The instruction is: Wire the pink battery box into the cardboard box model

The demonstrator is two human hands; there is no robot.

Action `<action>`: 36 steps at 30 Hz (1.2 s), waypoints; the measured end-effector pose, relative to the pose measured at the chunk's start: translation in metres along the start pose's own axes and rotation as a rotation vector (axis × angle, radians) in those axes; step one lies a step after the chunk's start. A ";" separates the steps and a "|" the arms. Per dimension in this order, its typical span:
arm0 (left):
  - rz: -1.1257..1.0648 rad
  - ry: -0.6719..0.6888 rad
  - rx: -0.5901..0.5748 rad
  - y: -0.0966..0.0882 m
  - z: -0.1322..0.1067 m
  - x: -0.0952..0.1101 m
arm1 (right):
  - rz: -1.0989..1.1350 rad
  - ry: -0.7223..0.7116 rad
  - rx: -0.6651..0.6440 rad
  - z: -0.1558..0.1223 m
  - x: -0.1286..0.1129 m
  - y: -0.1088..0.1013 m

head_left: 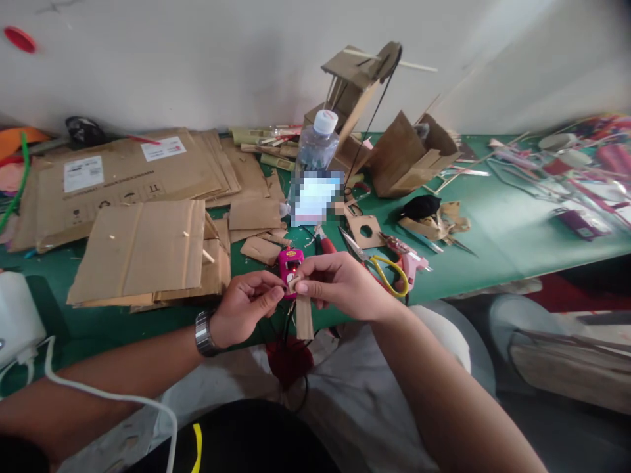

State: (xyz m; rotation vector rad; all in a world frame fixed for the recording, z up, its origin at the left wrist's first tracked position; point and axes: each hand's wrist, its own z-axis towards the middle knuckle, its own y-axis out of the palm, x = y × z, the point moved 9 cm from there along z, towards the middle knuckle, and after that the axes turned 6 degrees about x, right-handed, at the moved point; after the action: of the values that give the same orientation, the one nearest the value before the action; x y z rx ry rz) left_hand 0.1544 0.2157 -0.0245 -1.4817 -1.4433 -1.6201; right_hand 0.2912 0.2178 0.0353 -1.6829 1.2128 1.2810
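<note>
The step in hand seemed to be a fine one, the positioning of a small cardboard piece [293, 284] against a magenta device [290, 257] which showed a red light; the right hand [340, 282] was nearly closed, with thumb and forefinger pinching this piece; the left hand [249, 305] was partly curled, its fingertips close to the device's lower edge, but whether they gripped anything one cannot tell. A narrow cardboard strip [304, 320] extended below the right hand, towards the person; whether it was joined to the small piece was hidden by the fingers. The next move, as it appeared, called for a light, steady pinch and exact alignment, with the fingertips away from the red light.

The surface was a green table [503, 217], rather crowded; near the right hand lay yellow-handled scissors [401, 279] and a pink glue gun [411, 261]; at the left were a cardboard box [142, 249] and flattened cartons [123, 174]; behind the device were a phone [315, 197] with blurred screen and a plastic bottle [315, 148]; a pale wall [197, 59] stood behind the table.
</note>
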 end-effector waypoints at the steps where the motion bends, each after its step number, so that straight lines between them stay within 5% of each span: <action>1: 0.010 -0.001 0.008 0.000 0.000 0.001 | -0.003 -0.002 0.003 0.000 0.000 0.001; 20: 0.102 -0.007 -0.015 0.002 0.002 0.002 | -0.116 -0.094 0.042 0.001 -0.003 0.008; 30: -0.135 -0.084 0.000 0.001 0.005 -0.009 | -0.208 -0.307 0.138 -0.002 -0.015 0.011; 36: -0.219 -0.079 -0.007 0.003 0.005 -0.005 | -0.147 -0.232 0.131 -0.003 -0.012 0.009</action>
State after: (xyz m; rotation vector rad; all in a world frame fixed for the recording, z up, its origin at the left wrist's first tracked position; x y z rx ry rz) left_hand 0.1607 0.2182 -0.0285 -1.4476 -1.6958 -1.7117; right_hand 0.2830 0.2159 0.0480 -1.4564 0.9945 1.2399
